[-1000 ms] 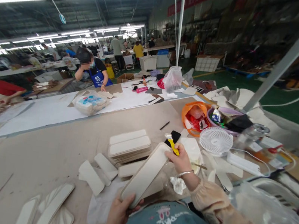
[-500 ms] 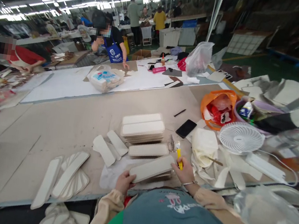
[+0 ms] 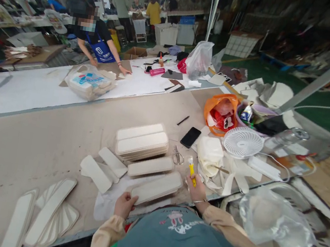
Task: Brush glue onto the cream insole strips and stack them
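My left hand (image 3: pixel 124 205) grips the near end of a long cream padded strip (image 3: pixel 157 188) that lies almost flat over the table edge. My right hand (image 3: pixel 196 188) is closed on a yellow-handled tool (image 3: pixel 191 170) and rests at the strip's far end. Just beyond lies another cream strip (image 3: pixel 150 166), and behind it a stack of the same strips (image 3: pixel 142 140). Small scissors (image 3: pixel 178 157) lie beside the stack.
Flat cream pieces (image 3: pixel 47 213) lie at the near left. A black phone (image 3: pixel 191 137), white fan (image 3: pixel 243 142), orange bag (image 3: pixel 219 113) and plastic bag (image 3: pixel 274 222) sit to the right. A person in a blue apron (image 3: pixel 97 48) leans over the far table.
The cream strip went from held up tilted to lying nearly flat on the table. The view dropped downward and both hands came closer to my body.
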The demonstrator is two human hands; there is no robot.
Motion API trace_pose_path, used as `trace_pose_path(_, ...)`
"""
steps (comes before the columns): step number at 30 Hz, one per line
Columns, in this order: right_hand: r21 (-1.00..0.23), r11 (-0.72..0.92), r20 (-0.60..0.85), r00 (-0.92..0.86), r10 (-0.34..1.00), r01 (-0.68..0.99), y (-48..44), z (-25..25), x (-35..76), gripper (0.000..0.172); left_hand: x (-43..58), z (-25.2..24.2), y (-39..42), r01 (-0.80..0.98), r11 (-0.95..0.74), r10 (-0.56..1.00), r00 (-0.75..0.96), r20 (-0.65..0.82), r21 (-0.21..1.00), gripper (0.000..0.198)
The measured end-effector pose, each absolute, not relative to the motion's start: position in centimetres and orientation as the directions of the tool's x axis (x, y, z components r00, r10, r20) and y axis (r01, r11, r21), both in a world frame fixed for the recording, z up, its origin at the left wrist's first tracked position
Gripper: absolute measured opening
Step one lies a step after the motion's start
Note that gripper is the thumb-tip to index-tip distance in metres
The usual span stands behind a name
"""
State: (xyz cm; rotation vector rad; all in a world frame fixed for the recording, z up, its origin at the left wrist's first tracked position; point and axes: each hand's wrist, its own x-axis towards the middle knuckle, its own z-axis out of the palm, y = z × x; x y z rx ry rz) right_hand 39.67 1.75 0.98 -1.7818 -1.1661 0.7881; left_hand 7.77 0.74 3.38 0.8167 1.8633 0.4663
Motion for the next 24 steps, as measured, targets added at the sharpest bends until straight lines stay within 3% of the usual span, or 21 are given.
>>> trace_pose_path(5, -0.918, -0.245, -0.137, 0.331, 0.934, 0.312, 1.2, 0.1, 40.3, 0.036, 7.5, 3.6, 0.6, 0.427, 0.667, 0.737, -0.259, -0.624, 0.611, 0.023)
trace_pose_path(15, -0.835, -0.299, -0.161, 0.315, 0.935, 0.461, 2.4, 0.9, 36.7, 0.031, 7.3, 3.7, 1.2, 0.532, 0.624, 0.757, -0.233, -0.610, 0.572, 0.025)
trace_pose_path(24, -0.793, -0.309, -0.150, 0.324, 0.934, 0.525, 2.9, 1.5, 36.4, 0.025, 7.7, 4.3, 1.2, 0.506, 0.644, 0.747, -0.256, -0.613, 0.574, 0.024)
